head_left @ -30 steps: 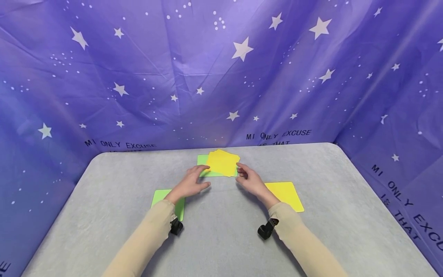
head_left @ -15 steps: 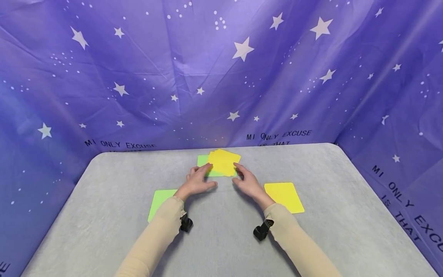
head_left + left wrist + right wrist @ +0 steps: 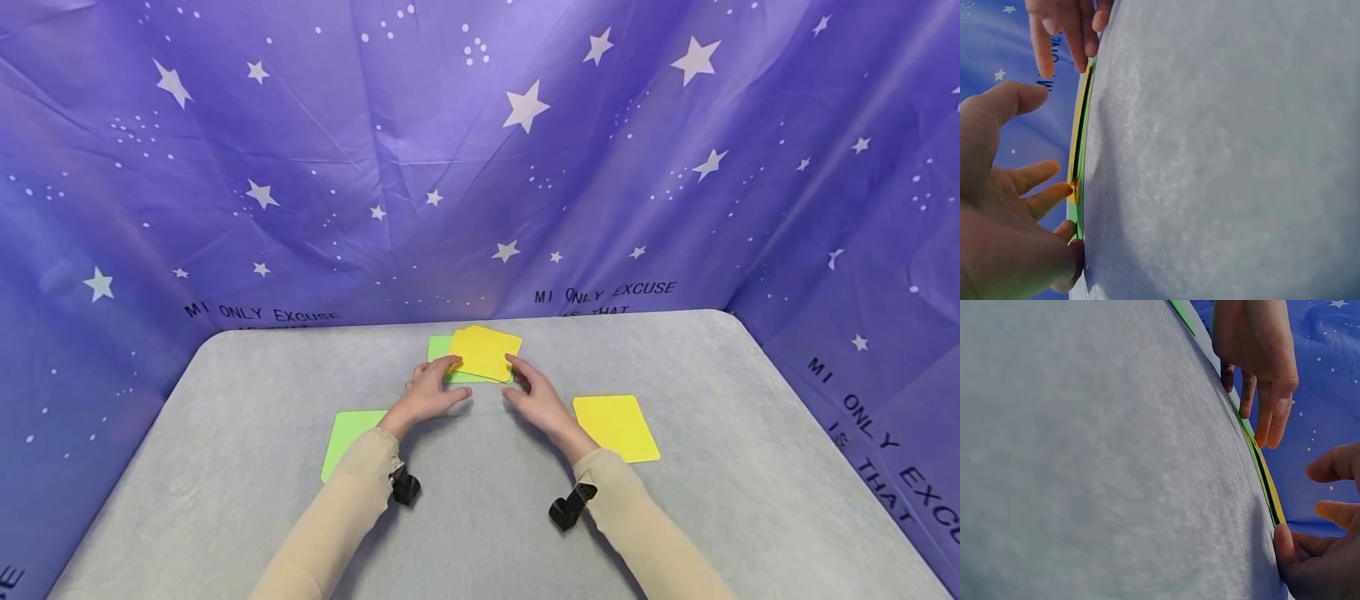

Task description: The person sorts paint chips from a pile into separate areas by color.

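Observation:
A fanned pile of yellow cards (image 3: pixel 487 350) lies over a green card (image 3: pixel 438 346) near the far edge of the table. My left hand (image 3: pixel 429 396) reaches to the pile's left side, its fingertips at the edge and its thumb held apart. On the opposite side my right hand (image 3: pixel 542 404) has its fingertips at the right edge, thumb also spread away. In the left wrist view, a dark gap shows between the yellow card (image 3: pixel 1079 125) and the green beneath it. The right wrist view shows that same gap under the yellow card (image 3: pixel 1274 490).
A separate green card (image 3: pixel 351 432) lies front left, partly hidden by the left sleeve. Another yellow card (image 3: pixel 617 427) lies to the right of the right wrist. Behind the grey table (image 3: pixel 750 467) hangs a purple star-patterned cloth (image 3: pixel 450 133).
My left hand has moved right and my right hand slightly left, both closing in on the pile's sides. The near edge of the yellow cards now shows a dark line beneath it.

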The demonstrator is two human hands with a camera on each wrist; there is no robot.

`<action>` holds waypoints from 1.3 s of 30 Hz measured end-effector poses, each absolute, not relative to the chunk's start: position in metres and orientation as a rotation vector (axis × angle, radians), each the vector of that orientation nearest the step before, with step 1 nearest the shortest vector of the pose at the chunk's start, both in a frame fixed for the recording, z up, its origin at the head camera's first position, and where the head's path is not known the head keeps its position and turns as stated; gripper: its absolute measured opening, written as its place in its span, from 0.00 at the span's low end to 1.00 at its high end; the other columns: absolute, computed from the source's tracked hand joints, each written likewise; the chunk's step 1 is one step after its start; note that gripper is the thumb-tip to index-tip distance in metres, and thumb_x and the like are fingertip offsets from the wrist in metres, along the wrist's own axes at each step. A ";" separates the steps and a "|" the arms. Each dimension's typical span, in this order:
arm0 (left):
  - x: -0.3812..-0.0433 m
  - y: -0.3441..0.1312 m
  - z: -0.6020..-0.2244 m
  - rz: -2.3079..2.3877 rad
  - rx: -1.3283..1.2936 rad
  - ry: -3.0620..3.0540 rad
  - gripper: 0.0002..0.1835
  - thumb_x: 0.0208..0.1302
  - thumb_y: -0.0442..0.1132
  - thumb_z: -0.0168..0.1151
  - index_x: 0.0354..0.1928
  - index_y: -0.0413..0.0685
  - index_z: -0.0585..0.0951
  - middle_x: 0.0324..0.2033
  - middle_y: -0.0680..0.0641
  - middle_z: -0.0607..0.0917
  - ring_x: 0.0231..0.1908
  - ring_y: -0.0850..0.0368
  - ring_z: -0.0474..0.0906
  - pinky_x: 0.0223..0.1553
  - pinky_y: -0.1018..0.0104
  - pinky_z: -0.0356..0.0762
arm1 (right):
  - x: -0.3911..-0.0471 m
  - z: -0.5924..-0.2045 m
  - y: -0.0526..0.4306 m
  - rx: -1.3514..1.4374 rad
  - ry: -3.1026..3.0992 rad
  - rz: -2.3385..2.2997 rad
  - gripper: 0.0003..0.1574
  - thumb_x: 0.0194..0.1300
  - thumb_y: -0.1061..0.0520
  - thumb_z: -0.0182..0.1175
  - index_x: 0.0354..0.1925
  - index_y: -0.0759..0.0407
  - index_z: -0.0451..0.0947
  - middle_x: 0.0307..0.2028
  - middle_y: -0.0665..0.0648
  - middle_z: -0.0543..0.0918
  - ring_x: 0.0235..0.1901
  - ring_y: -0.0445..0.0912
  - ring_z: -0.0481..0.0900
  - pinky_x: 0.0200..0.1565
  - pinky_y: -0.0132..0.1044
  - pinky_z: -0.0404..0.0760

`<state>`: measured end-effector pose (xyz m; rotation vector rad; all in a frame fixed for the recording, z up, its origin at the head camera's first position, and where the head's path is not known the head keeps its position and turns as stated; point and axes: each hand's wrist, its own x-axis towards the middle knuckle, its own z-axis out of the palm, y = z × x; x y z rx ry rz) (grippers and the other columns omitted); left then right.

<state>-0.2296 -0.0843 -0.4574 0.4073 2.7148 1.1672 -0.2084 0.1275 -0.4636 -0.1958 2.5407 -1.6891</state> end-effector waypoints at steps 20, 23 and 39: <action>-0.216 -0.082 -0.455 1.467 0.369 2.568 0.28 0.65 0.37 0.61 0.66 0.42 0.71 0.64 0.38 0.71 0.65 0.39 0.62 0.64 0.46 0.58 | -0.195 -0.462 0.126 -0.265 2.529 -1.816 0.38 0.61 0.68 0.58 0.70 0.62 0.63 0.63 0.68 0.70 0.56 0.59 0.72 0.57 0.52 0.69; -0.214 -0.082 -0.455 1.498 0.357 2.553 0.25 0.65 0.37 0.60 0.64 0.41 0.73 0.63 0.37 0.72 0.64 0.38 0.64 0.62 0.45 0.61 | -0.193 -0.462 0.127 -0.255 2.516 -1.819 0.37 0.62 0.68 0.58 0.69 0.64 0.63 0.62 0.69 0.70 0.56 0.60 0.71 0.57 0.53 0.69; -0.208 -0.089 -0.457 1.827 0.205 2.289 0.19 0.63 0.26 0.54 0.57 0.27 0.72 0.38 0.39 0.79 0.37 0.49 0.79 0.42 0.57 0.78 | -0.186 -0.458 0.132 -0.052 2.477 -1.916 0.25 0.58 0.70 0.60 0.55 0.74 0.72 0.48 0.68 0.74 0.42 0.51 0.76 0.43 0.33 0.75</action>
